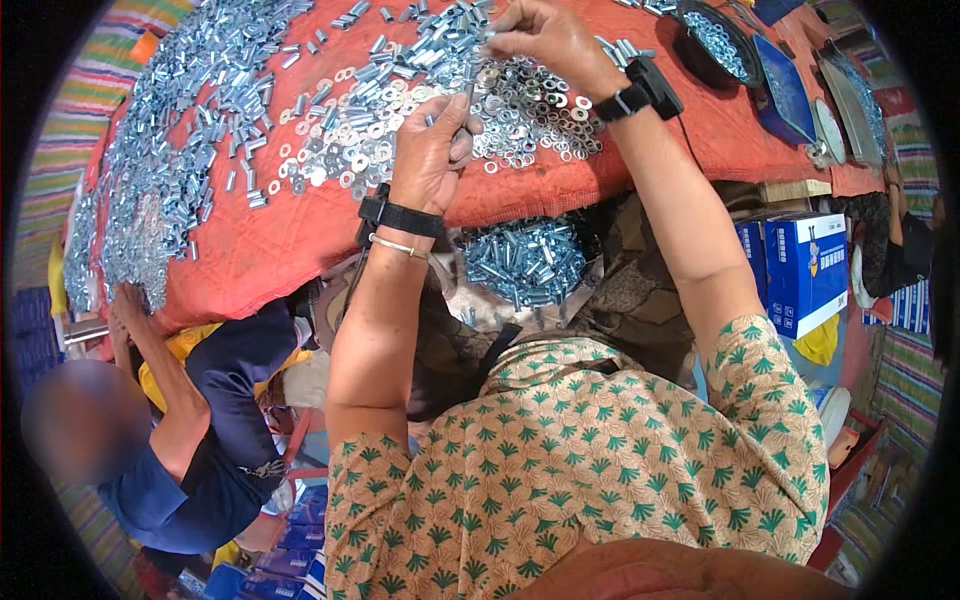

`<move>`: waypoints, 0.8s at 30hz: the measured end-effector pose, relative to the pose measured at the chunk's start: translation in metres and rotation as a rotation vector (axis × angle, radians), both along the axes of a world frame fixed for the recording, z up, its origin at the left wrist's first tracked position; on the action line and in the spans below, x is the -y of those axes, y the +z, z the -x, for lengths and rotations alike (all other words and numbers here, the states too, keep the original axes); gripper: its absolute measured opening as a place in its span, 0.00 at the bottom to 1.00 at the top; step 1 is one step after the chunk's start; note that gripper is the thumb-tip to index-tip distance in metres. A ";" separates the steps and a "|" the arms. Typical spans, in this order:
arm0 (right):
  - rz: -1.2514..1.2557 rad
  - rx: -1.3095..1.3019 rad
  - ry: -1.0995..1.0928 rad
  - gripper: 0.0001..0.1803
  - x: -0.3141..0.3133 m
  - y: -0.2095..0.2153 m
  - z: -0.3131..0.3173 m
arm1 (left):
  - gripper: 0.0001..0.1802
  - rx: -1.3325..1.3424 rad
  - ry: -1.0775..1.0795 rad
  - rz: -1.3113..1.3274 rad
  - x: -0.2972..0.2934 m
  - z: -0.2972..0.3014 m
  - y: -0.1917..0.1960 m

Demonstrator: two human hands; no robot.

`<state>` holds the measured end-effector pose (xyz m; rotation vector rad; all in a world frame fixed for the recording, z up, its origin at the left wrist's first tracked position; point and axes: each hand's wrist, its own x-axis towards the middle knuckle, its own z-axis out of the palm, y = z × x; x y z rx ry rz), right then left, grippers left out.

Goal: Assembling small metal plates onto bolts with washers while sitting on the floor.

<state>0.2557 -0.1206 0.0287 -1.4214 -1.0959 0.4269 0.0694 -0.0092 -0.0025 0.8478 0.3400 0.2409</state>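
My left hand (433,150) is closed, palm up, at the near part of the red-covered table. A slim shiny metal bolt (469,82) sticks up from its fingers, and another small metal end shows by the palm. My right hand (548,42) reaches farther over the table, thumb and fingers pinched together at a heap of metal sleeves (450,35). Whatever sits in that pinch is too small to make out. Between and around the hands lie flat washers (370,135) on the left and spring washers (530,110) on the right.
Many metal sleeves (180,120) cover the table's left side. A black bowl of nuts (715,45) and a blue tray (783,95) stand at the right. Below the edge, a container of metal sleeves (525,262) sits before me. A co-worker (200,450) sits at left; blue boxes (808,270) stand right.
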 end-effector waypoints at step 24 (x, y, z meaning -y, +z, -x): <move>0.171 0.068 0.081 0.09 0.042 -0.006 0.037 | 0.07 0.018 -0.252 -0.272 0.003 0.003 -0.004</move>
